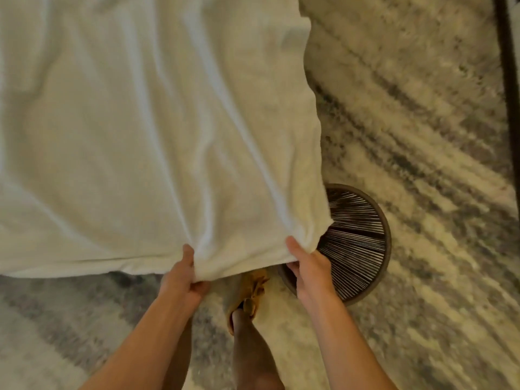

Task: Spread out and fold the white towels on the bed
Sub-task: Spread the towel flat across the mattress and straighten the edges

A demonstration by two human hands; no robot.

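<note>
The spreading step looks to be in hand. The white towel [140, 122] is stretched wide, its near edge pinched in 2 places: the left hand [183, 277] bunches the hem and the right hand [309, 268] grips by the towel's near right corner. Next, I judge, it needs laying flat and smoothing before any fold. The towel hides whatever lies under it, so no bed shows. Under that corner stands a round corded stool [363, 243] on a shaggy grey-and-cream rug [422, 108]; a tan shoe [250, 291] shows below the towel's near edge.
</note>
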